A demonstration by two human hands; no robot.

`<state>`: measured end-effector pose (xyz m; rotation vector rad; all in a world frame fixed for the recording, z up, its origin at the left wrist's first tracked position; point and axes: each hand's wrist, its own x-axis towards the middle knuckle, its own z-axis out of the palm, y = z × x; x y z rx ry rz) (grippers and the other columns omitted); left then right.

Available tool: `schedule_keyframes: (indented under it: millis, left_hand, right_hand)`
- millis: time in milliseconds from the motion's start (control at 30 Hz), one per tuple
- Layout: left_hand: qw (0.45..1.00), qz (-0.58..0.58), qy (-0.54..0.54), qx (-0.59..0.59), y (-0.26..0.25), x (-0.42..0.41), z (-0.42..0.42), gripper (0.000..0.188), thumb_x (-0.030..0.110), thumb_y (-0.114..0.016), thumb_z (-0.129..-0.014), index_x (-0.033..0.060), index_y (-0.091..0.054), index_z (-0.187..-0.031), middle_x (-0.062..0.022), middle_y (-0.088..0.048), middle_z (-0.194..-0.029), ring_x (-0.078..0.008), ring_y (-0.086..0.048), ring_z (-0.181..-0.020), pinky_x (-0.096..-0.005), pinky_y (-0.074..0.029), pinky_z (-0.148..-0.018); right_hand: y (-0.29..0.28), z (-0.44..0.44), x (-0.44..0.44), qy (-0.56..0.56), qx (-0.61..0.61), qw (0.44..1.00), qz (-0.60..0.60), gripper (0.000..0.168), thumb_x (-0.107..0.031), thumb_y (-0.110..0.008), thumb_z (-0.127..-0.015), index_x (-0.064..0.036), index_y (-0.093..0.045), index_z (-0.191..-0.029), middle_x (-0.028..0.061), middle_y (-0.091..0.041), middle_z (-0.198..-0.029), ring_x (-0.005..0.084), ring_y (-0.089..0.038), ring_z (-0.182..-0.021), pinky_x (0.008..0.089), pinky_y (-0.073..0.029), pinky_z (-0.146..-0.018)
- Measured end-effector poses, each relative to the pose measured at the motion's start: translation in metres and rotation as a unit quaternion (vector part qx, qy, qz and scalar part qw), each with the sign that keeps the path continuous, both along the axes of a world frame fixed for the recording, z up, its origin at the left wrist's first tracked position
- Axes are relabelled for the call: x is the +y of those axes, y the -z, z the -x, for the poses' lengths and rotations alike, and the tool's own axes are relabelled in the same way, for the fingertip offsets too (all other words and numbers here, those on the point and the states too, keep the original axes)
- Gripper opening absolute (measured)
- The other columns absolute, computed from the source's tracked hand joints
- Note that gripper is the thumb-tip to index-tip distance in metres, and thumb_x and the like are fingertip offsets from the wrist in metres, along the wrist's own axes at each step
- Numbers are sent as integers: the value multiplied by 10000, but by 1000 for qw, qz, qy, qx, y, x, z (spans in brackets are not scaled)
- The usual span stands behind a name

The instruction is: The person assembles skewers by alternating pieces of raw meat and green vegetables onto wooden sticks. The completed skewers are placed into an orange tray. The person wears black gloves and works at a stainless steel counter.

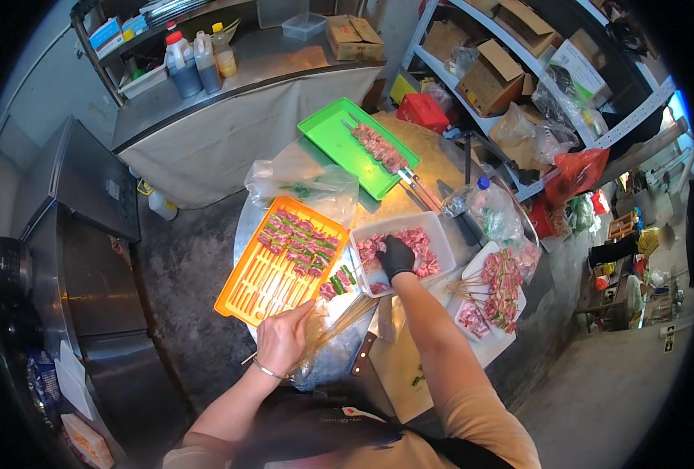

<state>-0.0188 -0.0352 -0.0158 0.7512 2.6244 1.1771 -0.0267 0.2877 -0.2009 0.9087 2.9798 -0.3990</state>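
Note:
My bare left hand (284, 336) grips a bamboo skewer threaded with meat and green pepper pieces (338, 284), beside an orange slotted tray (235, 293). Finished-looking meat and green skewers (300, 243) lie across the tray's upper part. My right hand (398, 256), in a black glove, reaches into a white plastic tub of raw meat pieces (426, 243); its fingertips are hidden. Loose bamboo skewers (347, 313) lie below the tub, next to a cleaver (372, 337) with a wooden handle. Several loaded skewers (502, 287) are piled on a white tray at the right.
A green tray (329, 126) holds large meat skewers with wooden handles. Near it are a clear plastic bag (323, 187) and a bottle with a blue cap (483, 183). A cutting board (402, 375) lies close to me. A person (646, 241) is far off at the right.

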Motion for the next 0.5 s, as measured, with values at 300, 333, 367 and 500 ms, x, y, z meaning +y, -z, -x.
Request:
schedule_keyframes:
  millis: [300,333,367,500]
  left_hand:
    - [998,-24,28,46,1,19,13,229,11,-601,-808,43,-689,-1018,-207,-653,-824,-328,-648,-679,-372,-512,-611]
    - [999,6,24,27,3,17,12,226,20,-607,-806,47,-691,-1015,-204,-654,-831,-330,-648,-684,-377,-509,-608]
    - [999,12,25,17,5,18,11,229,22,-609,-804,51,-691,-1015,-203,-654,-833,-330,-648,-687,-376,-509,-609]
    - [999,2,39,16,7,30,3,250,23,-617,-790,69,-691,-1025,-196,-654,-810,-326,-643,-682,-376,-503,-607]
  right_hand:
    - [32,-11,52,23,-19,942,335,238,-242,-639,-805,-99,-657,-994,136,-666,-908,284,-644,-831,377,-525,-756]
    - [25,-26,47,151,55,809,566,260,-236,-629,-820,-78,-651,-1026,146,-668,-933,289,-644,-832,373,-527,-768]
    - [18,-37,43,269,125,601,742,283,-230,-620,-835,-58,-645,-1058,155,-670,-958,293,-645,-833,370,-530,-780]
    - [-63,-50,13,215,131,387,887,390,-173,-559,-894,5,-512,-1238,189,-569,-1213,261,-592,-1049,341,-465,-956]
